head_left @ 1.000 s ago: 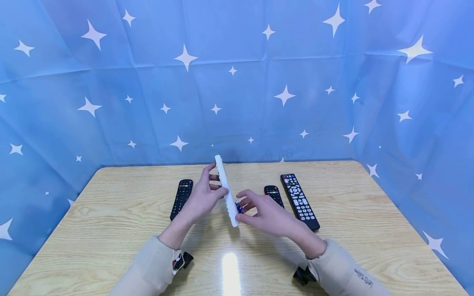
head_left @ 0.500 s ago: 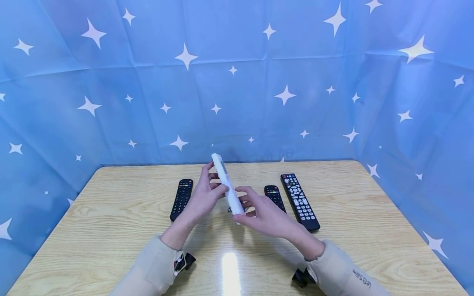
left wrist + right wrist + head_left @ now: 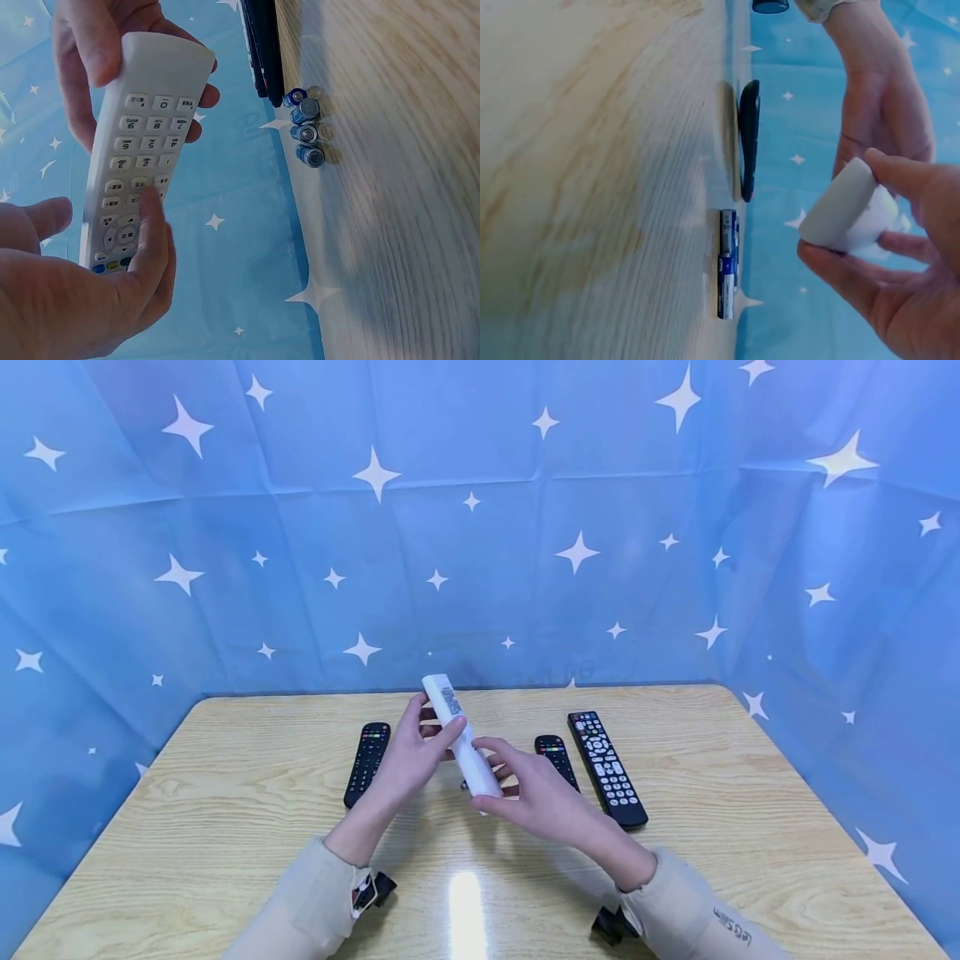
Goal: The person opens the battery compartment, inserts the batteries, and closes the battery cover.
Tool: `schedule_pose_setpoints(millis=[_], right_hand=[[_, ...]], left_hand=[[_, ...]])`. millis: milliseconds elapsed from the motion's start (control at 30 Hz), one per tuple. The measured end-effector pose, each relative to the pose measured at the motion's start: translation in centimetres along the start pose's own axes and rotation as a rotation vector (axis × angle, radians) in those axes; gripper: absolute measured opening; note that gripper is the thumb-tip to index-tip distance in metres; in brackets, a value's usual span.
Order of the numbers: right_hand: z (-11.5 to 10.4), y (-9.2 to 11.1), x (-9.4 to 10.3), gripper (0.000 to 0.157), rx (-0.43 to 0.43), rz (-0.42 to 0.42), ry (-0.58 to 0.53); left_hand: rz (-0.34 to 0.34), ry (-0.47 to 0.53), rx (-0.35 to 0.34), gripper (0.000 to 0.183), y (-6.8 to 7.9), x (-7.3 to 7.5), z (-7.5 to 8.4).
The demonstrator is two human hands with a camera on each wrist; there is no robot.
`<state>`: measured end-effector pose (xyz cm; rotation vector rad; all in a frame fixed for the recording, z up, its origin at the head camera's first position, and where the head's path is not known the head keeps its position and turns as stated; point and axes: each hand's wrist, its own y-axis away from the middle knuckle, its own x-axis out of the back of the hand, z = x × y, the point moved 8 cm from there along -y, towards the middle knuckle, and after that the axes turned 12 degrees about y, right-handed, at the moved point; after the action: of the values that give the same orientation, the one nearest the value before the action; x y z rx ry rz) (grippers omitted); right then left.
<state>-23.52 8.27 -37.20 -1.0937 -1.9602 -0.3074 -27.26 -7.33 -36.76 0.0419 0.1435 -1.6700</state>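
A white remote control (image 3: 476,768) is held above the table in both hands, tilted, its back with a printed label turned toward the head view. Its button face (image 3: 142,124) shows in the left wrist view. My left hand (image 3: 411,758) grips the upper part, thumb on the back and fingers across the buttons. With thumb and fingers, my right hand (image 3: 546,797) holds the lower end. Several blue-and-silver batteries (image 3: 306,112) lie on the table beneath; in the head view the remote and right hand mostly hide them.
One black remote control (image 3: 367,764) lies on the wooden table (image 3: 247,777) left of the hands. On the right are a smaller black remote (image 3: 555,755), partly hidden by the right hand, and a longer one (image 3: 606,768). A blue star-patterned cloth (image 3: 480,568) hangs behind.
The white remote has rolled from edge-on to showing its back, its lower end shifting slightly right. My right hand has come from beside the batteries to grip that end.
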Motion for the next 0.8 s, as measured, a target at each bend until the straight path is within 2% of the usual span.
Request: schedule_pose_setpoints(millis=[200, 600, 800], right_hand=[[-0.4, 0.1, 0.2, 0.063, 0.022, 0.051, 0.082], [-1.1, 0.1, 1.1, 0.058, 0.046, 0.131, 0.259], [-1.3, 0.3, 1.4, 0.055, 0.04, 0.161, 0.331]], left_hand=[[0.044, -0.014, -0.011, 0.066, 0.1, 0.4, 0.2], [0.087, 0.063, -0.012, 0.062, 0.3, 0.3, 0.3], [0.11, 0.064, -0.061, 0.061, 0.4, 0.0, 0.5]])
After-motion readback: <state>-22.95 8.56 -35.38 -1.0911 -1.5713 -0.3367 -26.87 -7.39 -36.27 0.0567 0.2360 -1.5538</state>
